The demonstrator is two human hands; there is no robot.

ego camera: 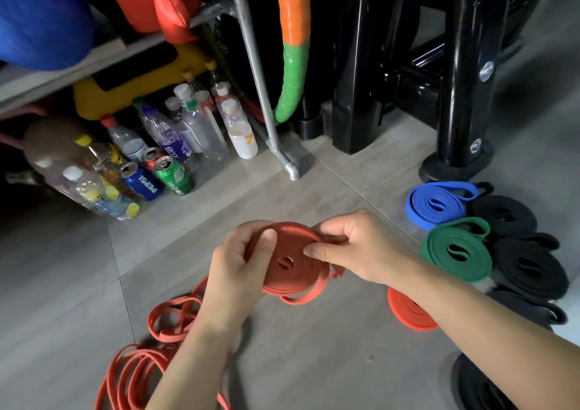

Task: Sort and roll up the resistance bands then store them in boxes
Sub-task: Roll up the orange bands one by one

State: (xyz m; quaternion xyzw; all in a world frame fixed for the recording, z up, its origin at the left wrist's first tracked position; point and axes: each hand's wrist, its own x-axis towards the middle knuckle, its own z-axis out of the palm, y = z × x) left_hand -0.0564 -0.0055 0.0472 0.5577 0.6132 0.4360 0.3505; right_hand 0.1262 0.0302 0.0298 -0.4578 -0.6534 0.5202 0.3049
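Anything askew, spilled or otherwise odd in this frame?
Nothing spilled or damaged. Loose orange bands lie tangled on the floor at lower left, unlike the blue coil, green coil and black coils rolled at right. The left hand and right hand hold an orange coil, its tail dangling.

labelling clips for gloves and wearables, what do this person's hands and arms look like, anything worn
Both are bare. The left hand and right hand have no gloves, and no ring shows on the visible fingers. The left forearm and right forearm show no sleeve, watch or wristband up to the frame edge.
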